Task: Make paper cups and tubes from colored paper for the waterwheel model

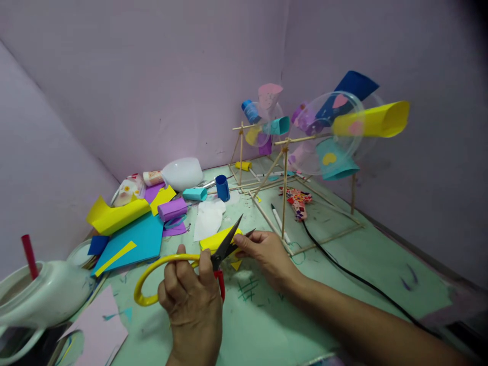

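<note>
My left hand [190, 300] is closed round the handles of a pair of scissors [148, 290], one loop yellow and the other red. Their dark blades stand apart, pointing right and away from me. Beside the blades, my right hand [272, 259] pinches a small piece of yellow paper between thumb and forefinger; the fingers and blades cover most of it. Just below lies a yellow paper scrap [236, 265] on the pale green tabletop [263, 315]. Right behind the blades rests a yellow paper roll [213, 240].
Stick frames [285, 203] carrying clear discs with coloured paper cups stand at the back right. A patterned glue gun [299, 203] trails a black cord [343, 267]. Blue card [133, 239], a purple roll [173, 209] and a white pot [57, 295] are on the left.
</note>
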A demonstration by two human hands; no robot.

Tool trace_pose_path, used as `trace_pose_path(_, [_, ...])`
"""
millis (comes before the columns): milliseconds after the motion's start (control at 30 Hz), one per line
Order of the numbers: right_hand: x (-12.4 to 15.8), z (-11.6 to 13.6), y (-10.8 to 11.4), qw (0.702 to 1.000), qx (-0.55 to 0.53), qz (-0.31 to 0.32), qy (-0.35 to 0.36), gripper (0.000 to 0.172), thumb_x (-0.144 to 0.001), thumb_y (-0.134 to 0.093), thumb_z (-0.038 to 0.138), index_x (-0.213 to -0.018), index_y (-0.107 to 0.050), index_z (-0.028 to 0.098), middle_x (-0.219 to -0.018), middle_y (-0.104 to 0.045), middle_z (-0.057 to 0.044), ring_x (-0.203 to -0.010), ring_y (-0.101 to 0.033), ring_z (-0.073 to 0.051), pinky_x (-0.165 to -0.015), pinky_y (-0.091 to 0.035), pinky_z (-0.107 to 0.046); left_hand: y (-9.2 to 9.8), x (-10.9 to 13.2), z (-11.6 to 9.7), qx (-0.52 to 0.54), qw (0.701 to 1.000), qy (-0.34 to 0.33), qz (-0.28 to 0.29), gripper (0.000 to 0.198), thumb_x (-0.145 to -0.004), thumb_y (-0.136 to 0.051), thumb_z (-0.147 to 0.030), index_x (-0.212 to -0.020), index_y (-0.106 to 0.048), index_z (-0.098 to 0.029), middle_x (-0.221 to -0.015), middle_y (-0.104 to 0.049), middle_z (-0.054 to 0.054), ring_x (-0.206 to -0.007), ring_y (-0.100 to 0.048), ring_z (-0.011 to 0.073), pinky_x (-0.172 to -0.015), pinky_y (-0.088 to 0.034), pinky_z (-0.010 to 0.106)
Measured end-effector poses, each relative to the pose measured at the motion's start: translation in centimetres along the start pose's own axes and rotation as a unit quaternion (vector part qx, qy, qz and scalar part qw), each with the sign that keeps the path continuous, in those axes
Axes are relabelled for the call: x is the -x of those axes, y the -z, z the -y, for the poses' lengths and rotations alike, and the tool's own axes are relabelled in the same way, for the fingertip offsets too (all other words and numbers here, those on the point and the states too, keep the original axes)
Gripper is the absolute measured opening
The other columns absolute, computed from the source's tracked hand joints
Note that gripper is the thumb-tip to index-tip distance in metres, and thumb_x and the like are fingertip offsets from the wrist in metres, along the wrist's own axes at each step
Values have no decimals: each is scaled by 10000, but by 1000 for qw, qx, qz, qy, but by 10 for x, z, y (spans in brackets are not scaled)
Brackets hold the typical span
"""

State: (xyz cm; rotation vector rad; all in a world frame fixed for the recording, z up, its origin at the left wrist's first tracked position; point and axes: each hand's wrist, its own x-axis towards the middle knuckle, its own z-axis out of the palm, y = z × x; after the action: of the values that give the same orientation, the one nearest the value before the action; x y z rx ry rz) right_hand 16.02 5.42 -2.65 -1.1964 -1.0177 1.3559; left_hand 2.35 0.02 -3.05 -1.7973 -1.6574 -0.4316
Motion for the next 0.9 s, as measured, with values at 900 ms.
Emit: trace_pose_path(900, [5, 4, 0, 998, -56, 13, 19, 190, -557, -737, 289, -691, -736, 155, -658, -695, -47, -600, -605, -149, -643, -489, -297, -11, -11, 23, 12, 997, 74, 23, 446, -805, -434, -200, -1236, -374, -98, -1095, -373, 208, -1159, -285, 420, -833, -340, 559])
